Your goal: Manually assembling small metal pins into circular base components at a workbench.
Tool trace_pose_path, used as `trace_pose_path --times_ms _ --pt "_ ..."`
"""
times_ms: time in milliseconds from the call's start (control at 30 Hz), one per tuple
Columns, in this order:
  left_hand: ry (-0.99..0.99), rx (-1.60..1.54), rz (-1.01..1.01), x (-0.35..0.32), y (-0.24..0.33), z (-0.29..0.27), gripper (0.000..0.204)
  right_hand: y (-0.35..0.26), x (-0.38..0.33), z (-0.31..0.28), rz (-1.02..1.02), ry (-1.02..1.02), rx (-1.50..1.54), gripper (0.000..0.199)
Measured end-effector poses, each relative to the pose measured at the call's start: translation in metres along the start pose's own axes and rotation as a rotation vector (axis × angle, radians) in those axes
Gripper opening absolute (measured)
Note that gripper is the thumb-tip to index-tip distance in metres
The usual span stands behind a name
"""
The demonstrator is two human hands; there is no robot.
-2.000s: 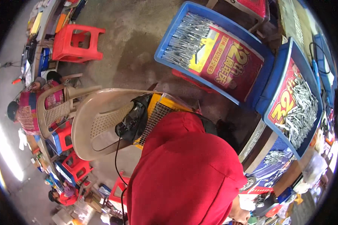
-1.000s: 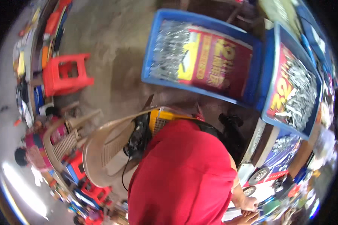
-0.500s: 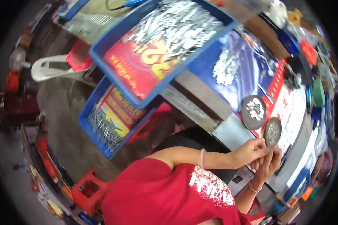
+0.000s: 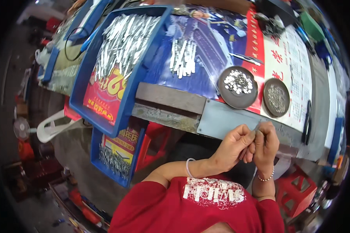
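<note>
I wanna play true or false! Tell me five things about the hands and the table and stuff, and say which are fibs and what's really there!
1. The left hand and the right hand are close together. True.
2. The beaded bracelet is worn by the left hand. False: the beaded bracelet is by the right hand, and a plain pale bangle is by the left hand.
3. The left round dish and the right round dish both hold small pieces. True.
4. The stool at the lower right is blue. False: the stool is red.
5. Silvery strips lie in the upper blue tray. True.
</note>
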State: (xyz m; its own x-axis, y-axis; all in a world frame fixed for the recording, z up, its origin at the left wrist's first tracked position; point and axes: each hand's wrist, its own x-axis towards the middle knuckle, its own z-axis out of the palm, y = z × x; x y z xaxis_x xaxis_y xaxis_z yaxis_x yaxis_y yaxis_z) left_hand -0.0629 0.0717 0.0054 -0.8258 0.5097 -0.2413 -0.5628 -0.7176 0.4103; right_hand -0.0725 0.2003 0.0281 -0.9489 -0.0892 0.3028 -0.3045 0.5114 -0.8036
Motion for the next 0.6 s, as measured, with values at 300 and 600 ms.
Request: trace_pose_path --times_ms 300,600 --pt "0.043 0.116 -0.049 -0.026 -0.003 -0.015 0.020 0.009 -0.025 0.010 -0.266 -0.027 -0.162 0.013" --pt "0.013 0.078 -0.025 -0.044 -0.010 -0.022 0.019 0.003 -0.036 0.017 -0.251 -0.046 -0.048 0.014"
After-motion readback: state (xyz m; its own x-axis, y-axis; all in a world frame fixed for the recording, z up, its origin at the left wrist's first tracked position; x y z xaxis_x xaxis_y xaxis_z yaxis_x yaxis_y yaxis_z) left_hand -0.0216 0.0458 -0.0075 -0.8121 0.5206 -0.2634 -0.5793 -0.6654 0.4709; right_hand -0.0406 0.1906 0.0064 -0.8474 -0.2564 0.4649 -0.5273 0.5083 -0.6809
